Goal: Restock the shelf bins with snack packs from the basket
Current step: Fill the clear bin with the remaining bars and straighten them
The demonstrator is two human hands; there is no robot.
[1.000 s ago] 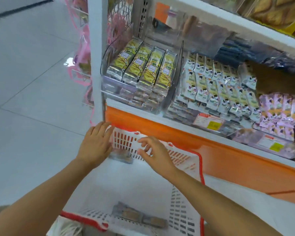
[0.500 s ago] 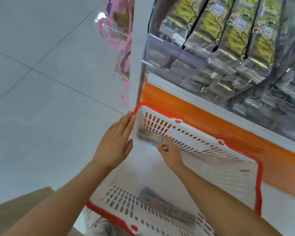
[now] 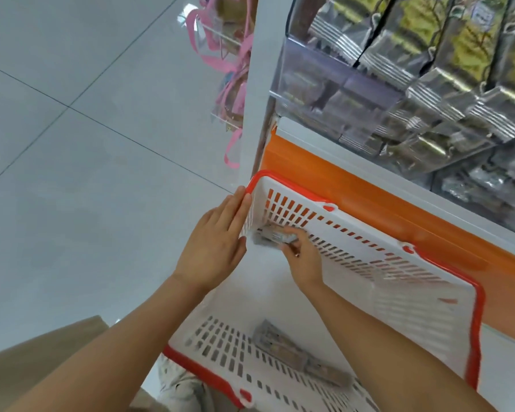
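Snack pack (image 3: pixel 268 237), in the far left corner of the basket (image 3: pixel 399 278), is now gripped by the right hand (image 3: pixel 305 263), whose fingertips only touched it half a second ago; it has not left that corner. The left hand (image 3: pixel 216 248) stays flat, fingers straight, against the basket's outer wall. A second pack (image 3: pixel 295 353) lies by the near side. Above are an orange shelf edge (image 3: pixel 399 209) and clear bins (image 3: pixel 318 81) of packs, and grey floor tiles (image 3: pixel 72 144) spread to the left.
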